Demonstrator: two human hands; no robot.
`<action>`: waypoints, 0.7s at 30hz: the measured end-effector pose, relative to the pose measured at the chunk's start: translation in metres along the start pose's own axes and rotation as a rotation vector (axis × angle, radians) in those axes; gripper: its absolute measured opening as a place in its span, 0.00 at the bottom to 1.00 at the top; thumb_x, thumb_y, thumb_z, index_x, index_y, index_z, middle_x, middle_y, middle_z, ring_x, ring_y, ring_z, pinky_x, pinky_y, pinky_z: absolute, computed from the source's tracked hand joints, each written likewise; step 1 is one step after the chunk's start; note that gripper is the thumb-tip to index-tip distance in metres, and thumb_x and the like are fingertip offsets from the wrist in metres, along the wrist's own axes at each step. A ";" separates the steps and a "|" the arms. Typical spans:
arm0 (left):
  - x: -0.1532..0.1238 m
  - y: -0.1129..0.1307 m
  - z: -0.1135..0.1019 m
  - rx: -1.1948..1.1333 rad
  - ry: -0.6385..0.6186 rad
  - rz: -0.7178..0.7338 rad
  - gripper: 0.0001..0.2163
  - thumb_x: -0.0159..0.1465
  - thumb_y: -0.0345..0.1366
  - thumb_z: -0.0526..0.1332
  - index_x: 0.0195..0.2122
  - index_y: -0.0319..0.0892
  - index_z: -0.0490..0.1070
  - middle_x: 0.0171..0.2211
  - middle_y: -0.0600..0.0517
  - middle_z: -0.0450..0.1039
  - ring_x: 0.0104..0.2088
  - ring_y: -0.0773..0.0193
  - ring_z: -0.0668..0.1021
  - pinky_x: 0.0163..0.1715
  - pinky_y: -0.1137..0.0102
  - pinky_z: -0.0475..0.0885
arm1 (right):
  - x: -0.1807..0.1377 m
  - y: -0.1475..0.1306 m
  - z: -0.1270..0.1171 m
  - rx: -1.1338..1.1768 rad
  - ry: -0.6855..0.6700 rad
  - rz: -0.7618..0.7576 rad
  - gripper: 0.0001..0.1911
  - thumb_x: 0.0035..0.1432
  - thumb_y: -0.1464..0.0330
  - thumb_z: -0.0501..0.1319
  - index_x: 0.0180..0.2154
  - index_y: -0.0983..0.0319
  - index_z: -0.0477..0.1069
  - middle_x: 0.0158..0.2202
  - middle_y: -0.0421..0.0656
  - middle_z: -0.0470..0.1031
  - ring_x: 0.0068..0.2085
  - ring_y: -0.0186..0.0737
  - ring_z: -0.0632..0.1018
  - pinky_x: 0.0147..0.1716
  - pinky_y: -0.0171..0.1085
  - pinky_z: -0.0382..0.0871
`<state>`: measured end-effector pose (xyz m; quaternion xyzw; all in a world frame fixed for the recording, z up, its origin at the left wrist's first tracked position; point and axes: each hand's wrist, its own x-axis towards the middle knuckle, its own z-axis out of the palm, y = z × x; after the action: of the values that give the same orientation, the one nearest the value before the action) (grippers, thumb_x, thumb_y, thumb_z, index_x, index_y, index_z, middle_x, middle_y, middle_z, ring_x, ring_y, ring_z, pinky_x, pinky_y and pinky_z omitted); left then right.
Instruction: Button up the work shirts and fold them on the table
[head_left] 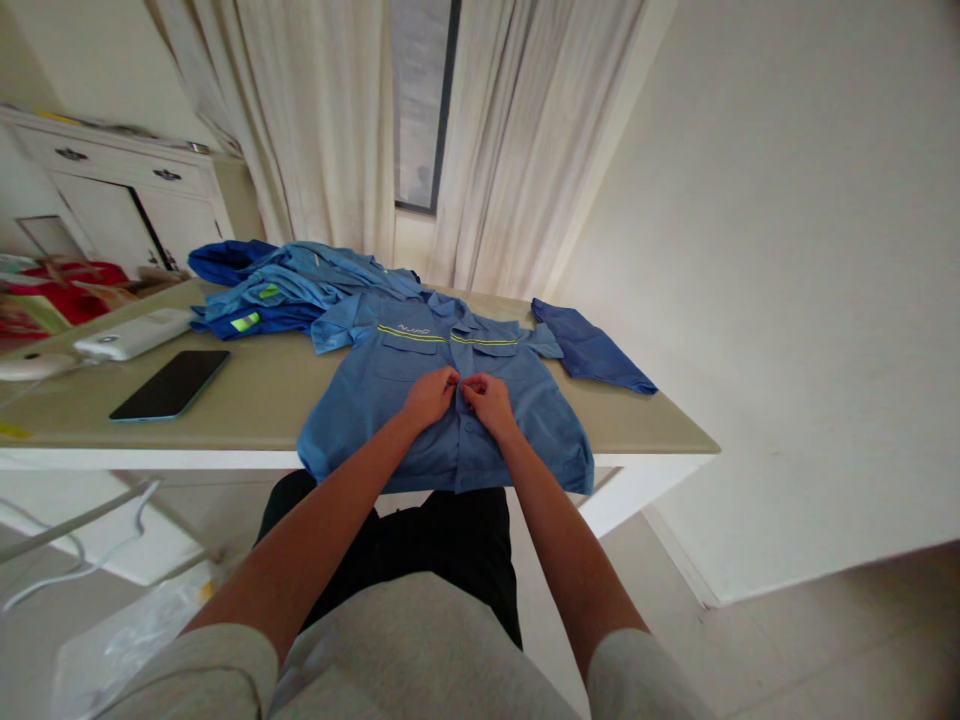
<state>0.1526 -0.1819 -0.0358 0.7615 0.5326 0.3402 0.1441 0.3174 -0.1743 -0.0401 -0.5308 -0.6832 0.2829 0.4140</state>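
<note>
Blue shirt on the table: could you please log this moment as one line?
left hand pinching placket | right hand pinching placket | blue shirt flat on table | phone left

This was a room in a home. Beyond the left hand (429,396), long pale curtains (337,120) hung over a window, and a white dresser (112,190) with drawers stood far off to that hand's left. A phone (171,384) lay on the beige table (255,400) left of it, with a heap of blue garments (285,285) behind.
</note>
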 end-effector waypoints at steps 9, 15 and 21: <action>0.006 -0.007 0.005 -0.239 0.049 -0.118 0.07 0.68 0.33 0.63 0.47 0.41 0.75 0.42 0.45 0.82 0.41 0.58 0.83 0.46 0.66 0.75 | 0.001 0.001 0.001 -0.163 -0.008 -0.043 0.05 0.59 0.69 0.65 0.37 0.62 0.79 0.27 0.40 0.80 0.28 0.36 0.78 0.32 0.33 0.69; 0.011 -0.016 0.009 -0.298 0.042 -0.143 0.07 0.65 0.29 0.66 0.44 0.40 0.75 0.41 0.46 0.82 0.41 0.59 0.83 0.46 0.66 0.76 | -0.001 -0.004 0.002 -0.281 -0.001 -0.060 0.05 0.58 0.69 0.66 0.38 0.61 0.79 0.28 0.40 0.80 0.30 0.36 0.78 0.33 0.33 0.67; 0.014 -0.018 0.011 -0.327 0.020 -0.150 0.07 0.63 0.26 0.65 0.41 0.40 0.75 0.39 0.47 0.82 0.39 0.61 0.83 0.44 0.67 0.76 | -0.003 -0.010 0.002 -0.348 -0.005 -0.044 0.05 0.57 0.68 0.67 0.37 0.61 0.79 0.30 0.41 0.81 0.31 0.37 0.78 0.34 0.34 0.66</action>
<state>0.1495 -0.1604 -0.0492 0.6825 0.5271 0.4180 0.2855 0.3112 -0.1800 -0.0340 -0.5789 -0.7341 0.1526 0.3204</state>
